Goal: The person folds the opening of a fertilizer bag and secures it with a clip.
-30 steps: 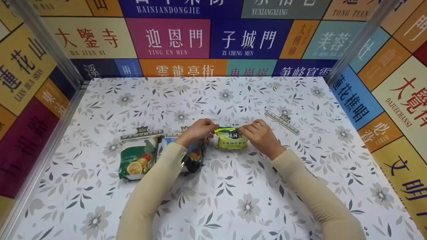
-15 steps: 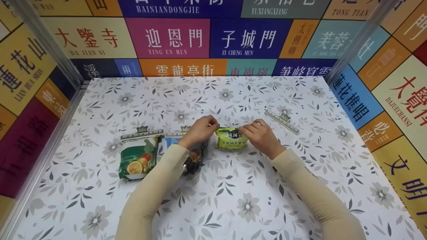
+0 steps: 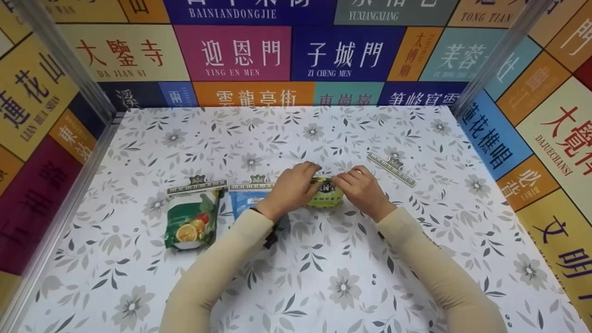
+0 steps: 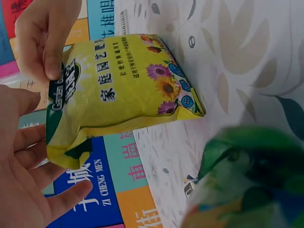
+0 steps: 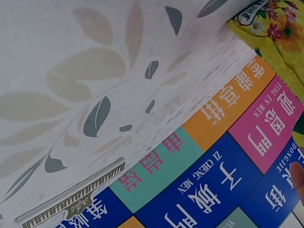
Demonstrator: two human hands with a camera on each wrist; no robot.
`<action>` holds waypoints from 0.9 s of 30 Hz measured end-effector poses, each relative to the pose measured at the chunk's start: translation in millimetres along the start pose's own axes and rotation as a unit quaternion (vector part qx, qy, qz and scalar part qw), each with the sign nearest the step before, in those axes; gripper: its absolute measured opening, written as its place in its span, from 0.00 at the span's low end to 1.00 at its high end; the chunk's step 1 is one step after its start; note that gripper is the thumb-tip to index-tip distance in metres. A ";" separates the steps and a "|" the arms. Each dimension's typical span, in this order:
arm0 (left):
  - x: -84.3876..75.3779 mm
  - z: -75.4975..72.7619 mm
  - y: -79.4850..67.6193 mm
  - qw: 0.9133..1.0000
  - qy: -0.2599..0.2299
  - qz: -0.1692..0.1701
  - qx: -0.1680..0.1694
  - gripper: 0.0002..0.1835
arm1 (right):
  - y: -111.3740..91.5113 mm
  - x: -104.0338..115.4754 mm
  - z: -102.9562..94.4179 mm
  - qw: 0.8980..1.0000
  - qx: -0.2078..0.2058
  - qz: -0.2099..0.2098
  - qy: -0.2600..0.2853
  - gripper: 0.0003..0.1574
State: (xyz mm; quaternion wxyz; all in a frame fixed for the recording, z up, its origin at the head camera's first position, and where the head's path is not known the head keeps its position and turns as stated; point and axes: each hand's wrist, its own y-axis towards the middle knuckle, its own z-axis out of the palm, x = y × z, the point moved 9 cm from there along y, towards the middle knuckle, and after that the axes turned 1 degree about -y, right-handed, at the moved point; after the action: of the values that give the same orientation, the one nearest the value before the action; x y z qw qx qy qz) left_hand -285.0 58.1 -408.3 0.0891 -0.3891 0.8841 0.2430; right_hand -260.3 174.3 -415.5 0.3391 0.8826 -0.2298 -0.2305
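Note:
A small yellow-green bag of garden fertilizer (image 3: 325,200) stands on the patterned table cover, its top edge folded over. My right hand (image 3: 363,190) pinches the right part of that top edge; in the left wrist view its thumb presses on the printed front. My left hand (image 3: 296,188) is at the bag's left top, covering part of it in the head view. In the left wrist view the left fingers (image 4: 35,154) are spread and fairly straight behind the bag's corner, not curled round it. A loose metal clip (image 3: 392,169) lies right of the right hand.
To the left lies a green pouch with fruit pictures (image 3: 190,224), a metal clip (image 3: 196,186) across its top. Beside it a blue pouch (image 3: 247,200) also bears a clip (image 3: 249,187), partly hidden by my left arm. Printed panels (image 3: 233,53) wall the table's back and sides.
My left hand has moved right, from the bag's left corner across its top, with its fingers loosened. The right hand has stayed at its place on the bag.

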 end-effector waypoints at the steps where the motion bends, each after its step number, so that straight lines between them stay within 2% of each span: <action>1: -3.2 0.2 -0.3 1.000 0.018 0.010 -0.001 0.20 | 0.0 0.3 -0.1 1.000 0.000 -0.001 -0.001 0.06; 6: -12.6 4.6 -1.8 0.995 0.090 0.036 -0.004 0.19 | 0.5 1.3 -1.2 1.000 -0.003 -0.001 -0.007 0.07; 12: -16.0 6.0 -3.7 0.986 0.153 0.046 -0.035 0.15 | 0.7 0.8 -1.7 1.000 -0.003 0.001 -0.011 0.07; 21: -14.4 2.8 -7.9 0.981 0.171 0.054 -0.079 0.08 | 1.0 -0.9 -2.1 1.000 -0.004 0.007 -0.005 0.02; 27: -15.9 1.2 -10.7 0.974 0.192 0.070 -0.097 0.05 | 1.0 -1.9 -0.8 1.000 0.001 0.014 -0.003 0.03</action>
State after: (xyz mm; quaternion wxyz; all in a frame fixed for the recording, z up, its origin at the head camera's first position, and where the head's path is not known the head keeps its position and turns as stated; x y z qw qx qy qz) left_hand -266.4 62.8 -407.8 -0.1374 -0.3720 0.8822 0.2538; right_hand -261.5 175.1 -413.8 0.3405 0.8790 -0.2437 -0.2280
